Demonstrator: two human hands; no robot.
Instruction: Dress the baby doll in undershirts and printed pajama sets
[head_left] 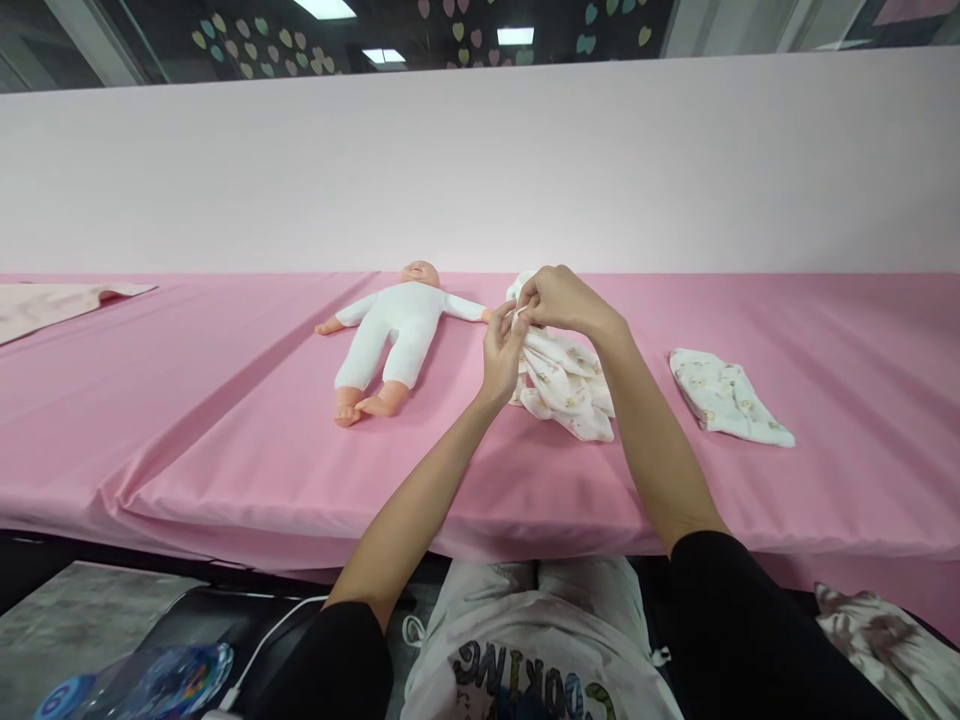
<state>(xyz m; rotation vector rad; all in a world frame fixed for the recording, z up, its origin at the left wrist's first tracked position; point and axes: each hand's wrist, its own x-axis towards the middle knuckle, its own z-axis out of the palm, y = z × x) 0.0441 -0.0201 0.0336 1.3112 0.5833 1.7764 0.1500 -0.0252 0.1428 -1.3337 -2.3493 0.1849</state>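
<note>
Lying bunched up near the middle of the frame, the dotty cloth [566,385] is not flat or neat yet. My left hand [501,358] and right hand [564,299] seem to pinch its small white bit, fingers close together. Left of it, the doll [403,315] has just plain white on. At the right, the other cloth [726,398] lies flatter on the pink sheet [240,450].

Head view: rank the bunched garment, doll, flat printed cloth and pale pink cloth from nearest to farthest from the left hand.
From the left hand:
1. Bunched garment, between its fingers.
2. Doll, just to its left.
3. Flat printed cloth, off to the right.
4. Pale pink cloth, far left.
</note>
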